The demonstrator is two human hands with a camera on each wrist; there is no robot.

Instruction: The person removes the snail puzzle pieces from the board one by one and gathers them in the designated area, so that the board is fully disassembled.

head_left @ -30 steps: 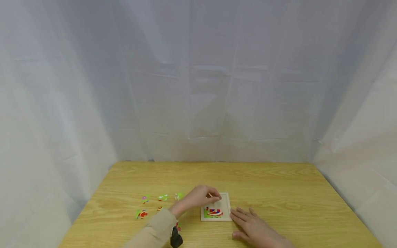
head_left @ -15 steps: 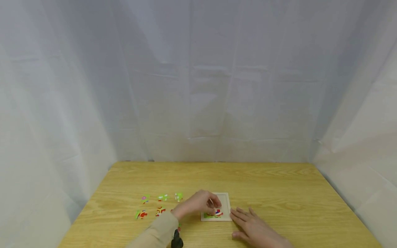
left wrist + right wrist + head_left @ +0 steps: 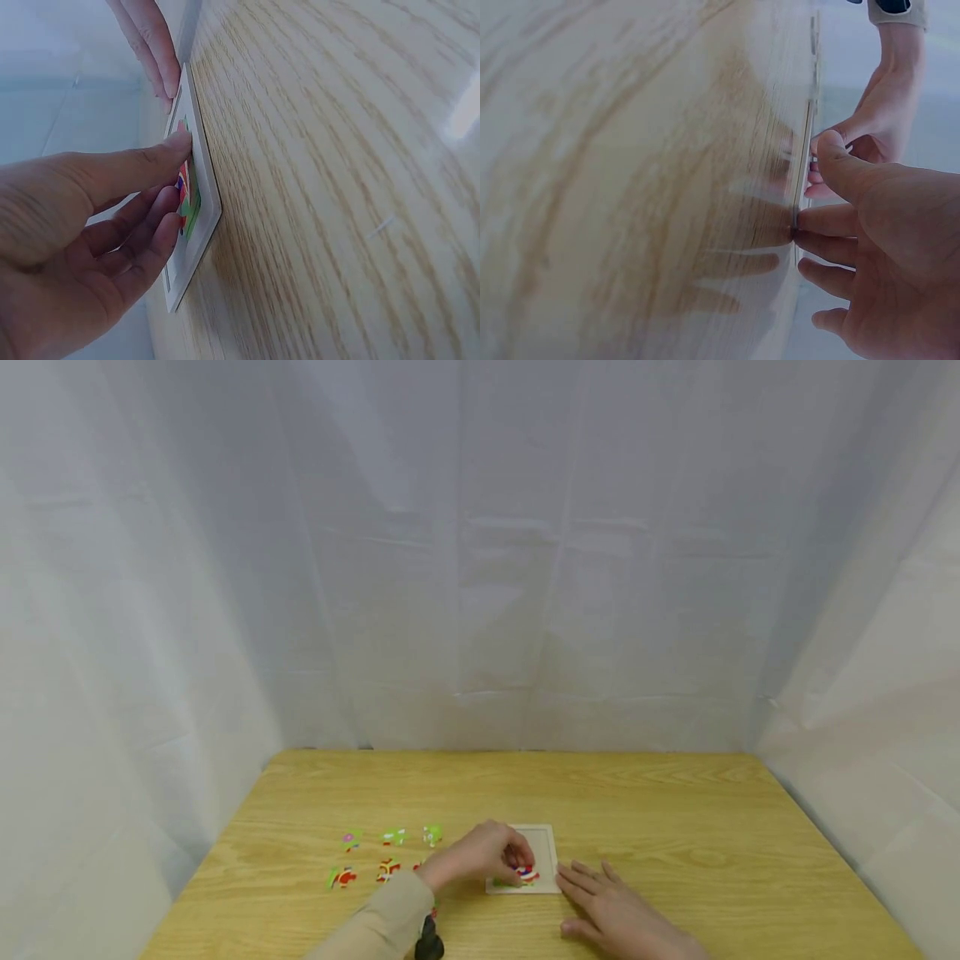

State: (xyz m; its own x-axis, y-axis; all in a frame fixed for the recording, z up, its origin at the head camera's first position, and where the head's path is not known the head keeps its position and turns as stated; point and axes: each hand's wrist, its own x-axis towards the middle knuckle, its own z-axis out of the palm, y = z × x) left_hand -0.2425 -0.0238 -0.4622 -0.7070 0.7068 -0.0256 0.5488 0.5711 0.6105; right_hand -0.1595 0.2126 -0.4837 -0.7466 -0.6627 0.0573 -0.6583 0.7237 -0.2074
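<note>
A small square jigsaw puzzle board (image 3: 551,845) with a pale raised rim lies on the table. Colourful puzzle pieces (image 3: 529,876) sit along its near side, partly covered by my left hand (image 3: 491,850). Thumb and curled fingers of that hand pinch a puzzle piece low over the board; the left wrist view shows the thumb at red, blue and green pieces (image 3: 192,196). Most of the held piece is hidden by the fingers. My right hand (image 3: 611,906) rests flat on the table, its straight fingertips touching the board's right edge.
Several loose puzzle pieces lie in rows at the left, among them a red and green piece (image 3: 343,878) and a green and white piece (image 3: 393,837). My left forearm hides part of the nearer ones. White curtains (image 3: 480,610) enclose the wooden table (image 3: 675,802).
My left hand has come down and nearer, from above the board's middle to the pieces at its near side. The right hand has stayed at the board's edge.
</note>
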